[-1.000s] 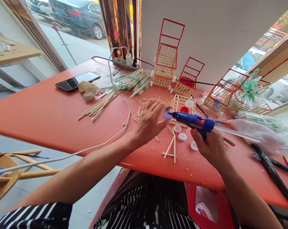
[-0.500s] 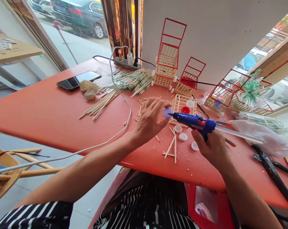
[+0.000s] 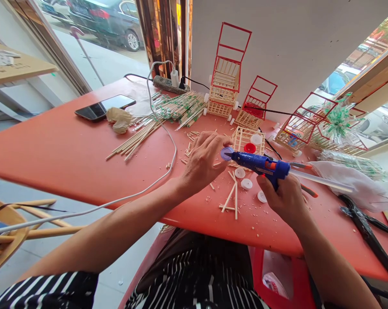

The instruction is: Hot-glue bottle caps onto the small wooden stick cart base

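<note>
Nearest me, my right hand (image 3: 286, 199) was clenched around the grip of the blue glue gun (image 3: 261, 165), its nozzle pointing left. At the nozzle tip, my left hand (image 3: 203, 161) had its fingers (image 3: 224, 143) pinching a small purple cap (image 3: 226, 153) just above the red desk (image 3: 68, 159). White caps (image 3: 246, 183) and loose sticks (image 3: 230, 197) lay right beneath the gun. Farther off stood a small stick basket (image 3: 245, 139), then the red-framed stick carts (image 3: 226, 81) by the wall.
</note>
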A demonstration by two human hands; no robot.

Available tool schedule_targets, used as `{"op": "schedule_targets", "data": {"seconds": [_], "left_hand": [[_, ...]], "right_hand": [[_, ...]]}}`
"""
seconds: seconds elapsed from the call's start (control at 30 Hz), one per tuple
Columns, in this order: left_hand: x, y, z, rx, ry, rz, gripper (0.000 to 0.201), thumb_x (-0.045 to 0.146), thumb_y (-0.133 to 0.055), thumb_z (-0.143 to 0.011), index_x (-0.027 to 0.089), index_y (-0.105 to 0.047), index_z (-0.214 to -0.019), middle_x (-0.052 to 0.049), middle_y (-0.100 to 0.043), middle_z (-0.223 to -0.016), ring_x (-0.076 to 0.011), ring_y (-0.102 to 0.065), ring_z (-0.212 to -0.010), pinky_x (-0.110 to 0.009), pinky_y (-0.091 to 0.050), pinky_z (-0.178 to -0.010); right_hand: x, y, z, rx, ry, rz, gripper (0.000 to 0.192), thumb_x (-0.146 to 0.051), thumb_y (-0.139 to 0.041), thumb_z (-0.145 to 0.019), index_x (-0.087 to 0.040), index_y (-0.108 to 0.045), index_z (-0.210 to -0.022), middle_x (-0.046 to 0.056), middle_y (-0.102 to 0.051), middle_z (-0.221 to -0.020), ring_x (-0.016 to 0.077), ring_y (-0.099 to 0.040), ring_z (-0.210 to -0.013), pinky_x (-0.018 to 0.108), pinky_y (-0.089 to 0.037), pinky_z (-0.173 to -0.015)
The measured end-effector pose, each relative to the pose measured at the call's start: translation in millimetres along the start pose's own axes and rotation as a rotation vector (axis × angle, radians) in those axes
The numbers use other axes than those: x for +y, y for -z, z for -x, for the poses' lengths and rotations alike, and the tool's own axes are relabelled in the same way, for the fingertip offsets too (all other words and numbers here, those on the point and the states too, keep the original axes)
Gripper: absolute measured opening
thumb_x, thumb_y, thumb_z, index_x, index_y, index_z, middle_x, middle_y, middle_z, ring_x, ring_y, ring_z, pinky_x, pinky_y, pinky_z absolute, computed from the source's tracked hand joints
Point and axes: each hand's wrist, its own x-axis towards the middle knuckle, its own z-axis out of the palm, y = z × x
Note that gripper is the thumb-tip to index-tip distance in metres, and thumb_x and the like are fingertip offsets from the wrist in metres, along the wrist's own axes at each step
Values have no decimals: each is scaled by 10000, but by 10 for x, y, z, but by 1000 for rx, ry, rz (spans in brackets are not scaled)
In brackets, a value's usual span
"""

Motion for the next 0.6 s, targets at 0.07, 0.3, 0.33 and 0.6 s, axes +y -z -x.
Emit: {"op": "schedule_targets", "data": {"seconds": [0.07, 0.3, 0.33, 0.6], "left_hand": [[-3, -4, 2, 8, -6, -7, 225, 147, -655, -948, 208, -616, -1161, -74, -746, -1141, -261, -618, -1146, -425, -515, -1027], [-20, -24, 0, 53, -28, -20, 199, 158, -663, -961, 203, -613, -1149, -63, -750, -1106, -248, -632, -1117, -412, -523, -1015], [-20, -24, -1, 56, -25, -23, 198, 157, -661, -960, 203, -613, -1146, -62, -751, -1105, -247, -635, -1117, -410, -524, -1015], [1, 22, -13, 38, 48, 40, 283, 159, -703, -911, 206, -606, -1172, -55, -752, -1130, -239, -661, -1129, -410, -533, -1031]], "right_hand": [[-11, 5, -12, 15, 9, 4, 496, -563, -515, -1001, -287, -325, -636, -56, -310, -480, 134, -290, -441, 336, -207, -512], [2, 36, -22, 32, 18, 18, 509, -602, -476, -1017, -288, -337, -642, -52, -325, -477, 137, -319, -426, 335, -204, -494], [5, 38, -18, 32, 22, 21, 509, -602, -485, -1016, -286, -341, -642, -51, -327, -478, 137, -317, -428, 335, -207, -493], [11, 53, 0, 2, -12, -52, 543, -633, -508, -1015, -273, -369, -632, -52, -309, -489, 130, -297, -445, 336, -216, -499]]}}
